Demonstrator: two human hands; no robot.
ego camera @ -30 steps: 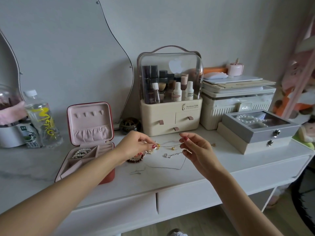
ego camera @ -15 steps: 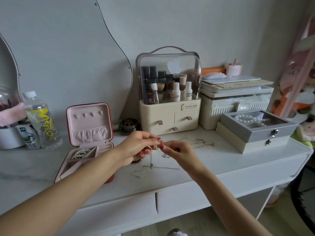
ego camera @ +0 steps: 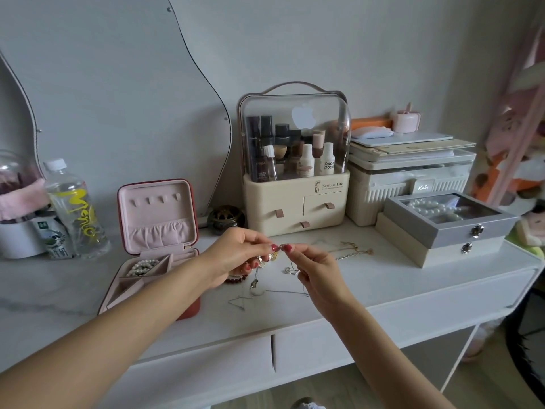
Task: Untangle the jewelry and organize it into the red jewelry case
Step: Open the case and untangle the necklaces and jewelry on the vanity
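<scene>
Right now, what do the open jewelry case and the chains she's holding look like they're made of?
Red jewelry case: red smooth shell, maybe faux leather; matte pink lining looks like soft velvet, gathered into a pocket in the lid. Chains: thin, shiny silver and gold-toned metal, by their glint. Left hand and right hand pinch them.

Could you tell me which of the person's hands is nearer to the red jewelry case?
Left. The left hand pinches tangled chains just right of the red jewelry case, its forearm crossing the case; the right hand is farther right.

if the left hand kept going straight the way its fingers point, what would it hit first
Almost at once the right hand: the left hand points right, and the fingertips nearly meet over the tangled chain that both pinch.
</scene>
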